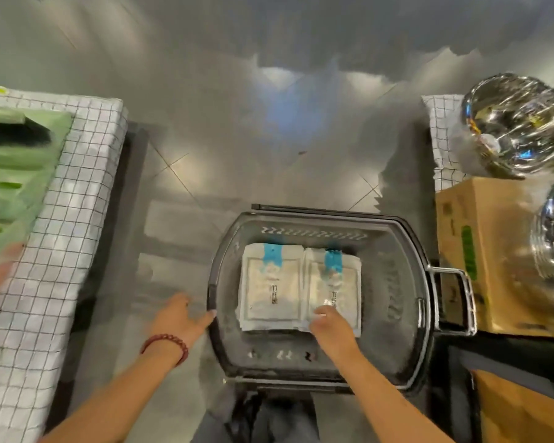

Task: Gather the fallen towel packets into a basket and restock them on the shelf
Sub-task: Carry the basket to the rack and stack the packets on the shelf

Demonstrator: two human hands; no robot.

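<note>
A dark plastic basket [397,302] stands on the grey floor in front of me. Two white towel packets with blue tabs lie flat side by side in it, the left packet [271,289] and the right packet [336,282]. My right hand [328,327] reaches into the basket, fingers curled at the near edge of the right packet. My left hand [181,316], a red bead bracelet on its wrist, lies just outside the basket's left rim with a fingertip touching it. The picture is blurred.
A low display covered in white checked cloth [61,251] runs along the left, bearing green trays [13,174]. On the right stand a cardboard box [480,251] and shiny steel bowls [518,126]. A second box [522,410] sits at the lower right. Grey tiled floor stretches ahead.
</note>
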